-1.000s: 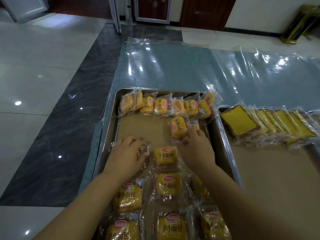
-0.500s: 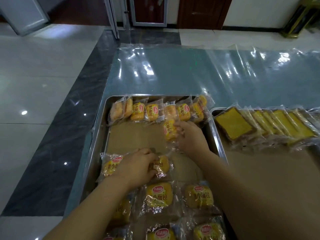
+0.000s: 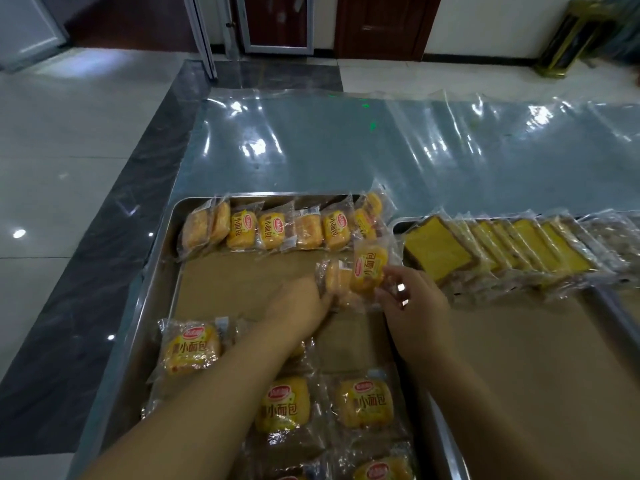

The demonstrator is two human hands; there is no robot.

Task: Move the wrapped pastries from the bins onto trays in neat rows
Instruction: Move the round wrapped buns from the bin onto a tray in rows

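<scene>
A steel tray [image 3: 157,271] lined with brown paper carries a row of wrapped yellow buns [image 3: 273,228] standing on edge along its far side. My right hand [image 3: 414,306] holds one wrapped bun [image 3: 369,268] upright just below the row's right end. My left hand [image 3: 299,303] grips a second wrapped bun [image 3: 334,277], pressed against the first. Loose buns lie flat in the near half of the tray: one at the left [image 3: 190,348], others [image 3: 285,405] between my forearms.
A second tray [image 3: 519,358] on the right holds a leaning row of wrapped cake slices [image 3: 502,247] at its far edge. Clear plastic sheeting [image 3: 346,147] covers the table beyond the trays. Tiled floor lies to the left.
My left hand lifted a bun from the near pile and carried it forward and right. My right hand moved its bun right, toward the row's end. The two buns now touch.
</scene>
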